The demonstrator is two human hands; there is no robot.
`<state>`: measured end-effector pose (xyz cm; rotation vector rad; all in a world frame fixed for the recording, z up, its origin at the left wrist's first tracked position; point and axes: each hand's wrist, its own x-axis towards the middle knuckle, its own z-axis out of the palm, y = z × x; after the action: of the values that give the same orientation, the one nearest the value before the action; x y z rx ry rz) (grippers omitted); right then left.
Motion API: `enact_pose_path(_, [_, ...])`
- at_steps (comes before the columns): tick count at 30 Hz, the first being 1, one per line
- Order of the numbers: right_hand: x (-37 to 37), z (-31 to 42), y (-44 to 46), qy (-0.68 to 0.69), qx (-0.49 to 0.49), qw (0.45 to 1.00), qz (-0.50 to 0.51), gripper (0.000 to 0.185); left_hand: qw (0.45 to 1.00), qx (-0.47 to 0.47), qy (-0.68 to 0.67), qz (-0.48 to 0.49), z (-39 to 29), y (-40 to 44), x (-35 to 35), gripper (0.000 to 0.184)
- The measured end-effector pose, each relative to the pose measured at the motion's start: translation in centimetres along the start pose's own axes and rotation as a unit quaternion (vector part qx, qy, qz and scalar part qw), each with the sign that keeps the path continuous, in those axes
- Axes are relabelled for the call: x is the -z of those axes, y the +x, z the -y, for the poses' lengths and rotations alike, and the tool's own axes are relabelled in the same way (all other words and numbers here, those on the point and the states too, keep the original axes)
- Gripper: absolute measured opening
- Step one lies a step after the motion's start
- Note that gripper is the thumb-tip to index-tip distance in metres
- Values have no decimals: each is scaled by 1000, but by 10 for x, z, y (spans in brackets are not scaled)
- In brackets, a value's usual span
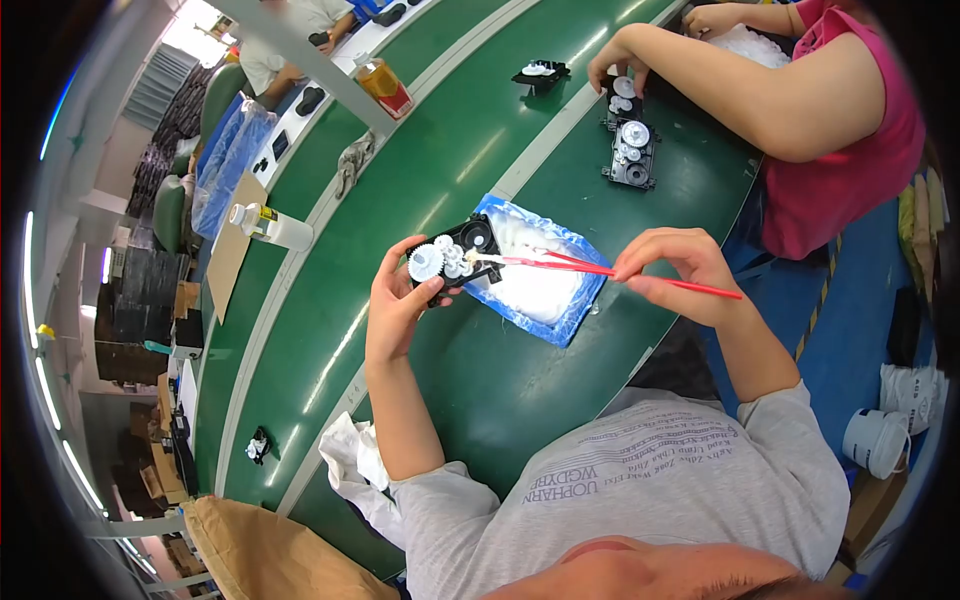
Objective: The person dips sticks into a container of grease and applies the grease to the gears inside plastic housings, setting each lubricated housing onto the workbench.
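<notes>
My left hand (403, 298) grips a black gear housing (478, 238) fitted with several white gears, holding it tilted beside a blue tray. In my right hand (680, 268) is a thin red-handled brush (700, 288), pinched between thumb and fingers. Its white-coated end reaches to the gears; whether the tip touches them I cannot tell. A second red strip splits off from the handle, and I cannot make out whether it is a separate stick. Below the brush lies the blue tray (548, 333), lined with plastic and holding white paste (535, 285).
Another person's arm (800, 105) works at the upper right over gear housings (632, 155). One more housing (541, 73) lies farther up the green belt. A white bottle (270, 226), an amber bottle (383, 85) and a grey rag (354, 162) stand or lie along the divider.
</notes>
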<state>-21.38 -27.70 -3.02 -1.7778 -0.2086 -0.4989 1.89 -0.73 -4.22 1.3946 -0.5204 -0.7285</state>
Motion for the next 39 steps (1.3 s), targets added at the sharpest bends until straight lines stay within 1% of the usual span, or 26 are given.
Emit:
enact_pose_path(1, [-1,1,1,-4,12,1000,2,10,1000,2,0,0,2,1,0,59])
enact_pose_path(4, [-2,0,1,-3,2,999,-42,8,999,-10,-24,-39,2,8,19,57])
enact_pose_path(6, [-4,1,5,-96,9,995,-37,8,995,-28,30,-96,4,16,51,56])
enact_pose_path(8, [-8,-1,8,-187,19,982,-18,11,973,-21,120,-197,12,21,97,58])
enact_pose_path(10, [-16,-12,10,-273,34,961,14,14,955,17,149,-256,26,18,153,58])
enact_pose_path(11, [-18,-14,11,-289,26,956,35,18,952,38,152,-262,32,12,179,57])
enact_pose_path(12, [-18,-17,12,-241,-12,970,38,21,952,54,145,-265,43,7,208,57])
enact_pose_path(14, [-17,-21,13,-143,-87,985,45,27,952,89,137,-260,55,-7,238,57])
enact_pose_path(16, [-18,-33,10,45,-175,983,-39,34,946,129,139,-264,51,-18,240,55])
enact_pose_path(17, [-17,-40,7,140,-217,963,-80,38,932,167,187,-262,45,-20,245,57])
enact_pose_path(18, [-12,-45,5,172,-220,956,-93,39,869,196,355,-284,37,-17,245,59])
enact_pose_path(19, [-4,-52,3,203,-222,948,-106,41,759,92,561,-318,37,-11,247,60])
enact_pose_path(20, [2,-57,0,234,-225,938,-118,42,598,-19,729,-331,36,-3,248,62])
enact_pose_path(21, [4,-59,-3,249,-225,931,-144,40,612,-77,710,-340,26,14,231,60])
enact_pose_path(22, [8,-62,-7,260,-226,928,-144,37,624,-136,687,-348,17,42,207,59])
enact_pose_path(23, [11,-66,-13,271,-225,925,-143,35,731,-111,600,-306,16,74,196,58])
enact_pose_path(24, [14,-68,-16,282,-224,922,-142,33,823,-84,500,-258,16,109,182,58])
enact_pose_path(25, [14,-67,-18,263,-216,930,-140,29,893,-63,411,-169,1,132,131,59])
enact_pose_path(26, [15,-63,-21,245,-208,937,-138,25,937,-14,331,-111,11,166,115,61])
enact_pose_path(28, [16,-53,-25,209,-204,949,-120,19,965,79,248,-46,20,215,60,70])
enact_pose_path(30, [18,-43,-31,173,-212,958,-89,14,967,147,201,-52,24,247,12,71])
enact_pose_path(31, [16,-43,-34,198,-201,955,-89,11,968,158,188,-52,28,262,-3,68])
enact_pose_path(33, [18,-35,-35,104,-149,982,-49,11,968,183,161,-52,42,288,-20,63])
enact_pose_path(36, [17,-27,-34,5,-91,996,-10,13,973,189,128,37,61,312,-15,56])
enact_pose_path(38, [14,-28,-31,-30,-38,999,5,14,983,155,98,6,60,307,-8,54])
enact_pose_path(39, [13,-29,-31,-29,-40,999,7,15,986,136,93,-11,56,300,-2,55])
